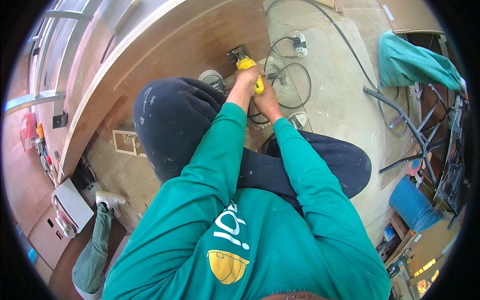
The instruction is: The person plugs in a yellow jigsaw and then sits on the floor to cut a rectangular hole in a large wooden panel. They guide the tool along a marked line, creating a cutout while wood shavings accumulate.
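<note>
I squat on the floor, knees up in dark trousers. Both hands grip a yellow power tool [247,64] whose black head presses against the brown plywood panel [200,40] in front of me. My left hand [246,78] wraps the tool's body from above. Just behind it, my right hand [266,99] holds the rear of the tool near its yellow handle end. A black cable [300,75] loops away from the tool toward a white power strip [300,46] on the floor.
A small wooden box frame [126,141] lies on the floor at left. Another person's leg in green trousers and a white shoe [109,199] is at lower left. A teal cloth [410,62], black metal tubes [410,130] and a blue barrel [412,205] stand at right.
</note>
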Motion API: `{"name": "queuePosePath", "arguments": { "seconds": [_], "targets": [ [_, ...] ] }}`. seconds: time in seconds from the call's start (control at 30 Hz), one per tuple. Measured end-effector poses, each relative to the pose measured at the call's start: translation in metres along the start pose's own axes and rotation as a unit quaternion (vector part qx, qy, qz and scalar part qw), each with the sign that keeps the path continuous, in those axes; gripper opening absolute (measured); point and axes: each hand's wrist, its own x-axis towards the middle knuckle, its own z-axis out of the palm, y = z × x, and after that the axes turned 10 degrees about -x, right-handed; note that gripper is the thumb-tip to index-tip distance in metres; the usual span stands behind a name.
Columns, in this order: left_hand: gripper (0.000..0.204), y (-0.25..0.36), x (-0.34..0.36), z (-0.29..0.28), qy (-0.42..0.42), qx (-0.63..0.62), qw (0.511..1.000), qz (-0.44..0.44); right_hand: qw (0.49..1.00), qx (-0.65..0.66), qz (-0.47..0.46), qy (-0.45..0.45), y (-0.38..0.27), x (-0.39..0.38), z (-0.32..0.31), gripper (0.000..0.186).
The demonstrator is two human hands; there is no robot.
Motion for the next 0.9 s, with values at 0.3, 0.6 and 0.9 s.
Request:
{"name": "queuePosePath", "arguments": {
  "seconds": [0.3, 0.6, 0.9],
  "targets": [
    [0.042, -0.003, 0.001, 0.002, 0.04, 0.028, 0.999, 0.008, 0.999, 0.019, -0.031, 0.011, 0.001, -0.001, 0.002, 0.041],
    [0.049, 0.002, 0.001, 0.004, 0.055, 0.049, 0.997, 0.011, 0.999, 0.024, -0.026, 0.007, -0.004, -0.001, -0.002, 0.042],
    [0.049, 0.009, -0.011, 0.004, 0.048, 0.034, 0.998, 0.016, 0.999, 0.028, -0.035, 0.004, -0.004, 0.001, -0.003, 0.043]
  ]
}}
